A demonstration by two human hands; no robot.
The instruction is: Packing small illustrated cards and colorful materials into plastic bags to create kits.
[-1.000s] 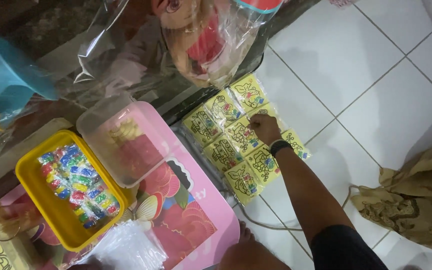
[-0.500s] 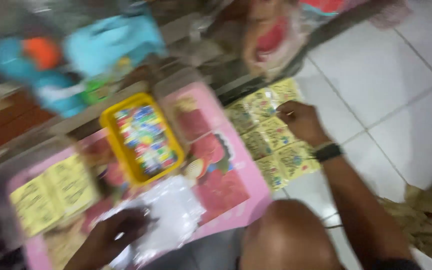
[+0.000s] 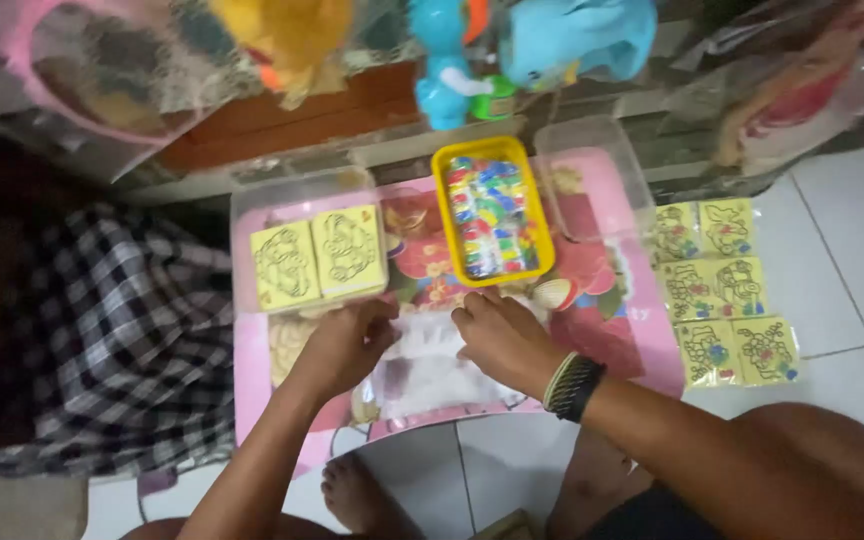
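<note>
In the head view, the right hand [image 3: 500, 335] has left the yellow picture cards [image 3: 720, 290] on the floor tiles and joined the left hand [image 3: 344, 345] at the near edge of the pink surface [image 3: 607, 330]; work has shifted to the clear plastic bags [image 3: 427, 370], which both hands pinch. The fingertips are hidden, and the contents of the yellow tray [image 3: 492, 215] are hard to make out.

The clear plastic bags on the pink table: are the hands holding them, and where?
Both hands, left hand and right hand, grip the clear plastic bags at their top edge, one at each upper corner.
</note>
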